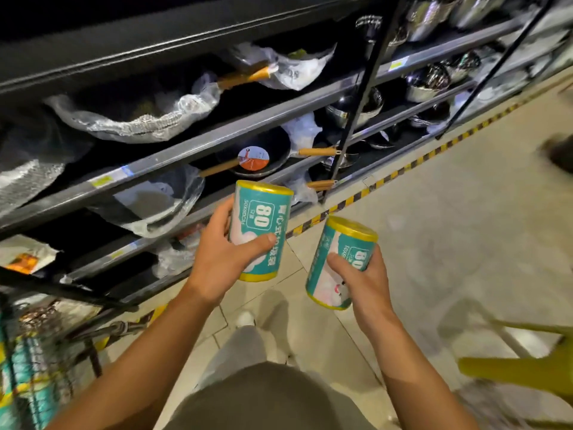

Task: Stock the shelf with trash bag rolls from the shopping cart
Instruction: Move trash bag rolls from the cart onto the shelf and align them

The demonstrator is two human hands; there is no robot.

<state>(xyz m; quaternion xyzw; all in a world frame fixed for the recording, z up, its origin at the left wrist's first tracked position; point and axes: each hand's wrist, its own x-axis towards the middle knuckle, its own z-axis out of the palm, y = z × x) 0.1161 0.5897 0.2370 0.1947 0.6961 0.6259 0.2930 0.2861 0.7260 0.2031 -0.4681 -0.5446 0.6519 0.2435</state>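
My left hand [221, 256] grips a teal trash bag roll [263, 212] with yellow ends and a large "80" on its label, held upright in front of the lower shelves. My right hand [362, 280] grips a second teal roll [344, 246], tilted slightly, over the floor tiles. The dark metal shelf [186, 144] runs diagonally from lower left to upper right. At the bottom left, the wire shopping cart [34, 361] holds more teal rolls, blurred.
The shelves hold plastic-wrapped pans, a black frying pan [257, 156] with a wooden handle, and steel bowls [428, 79] farther right. Yellow-black hazard tape [403, 169] lines the floor at the shelf's base. A yellow-green object [521, 370] sits at the lower right.
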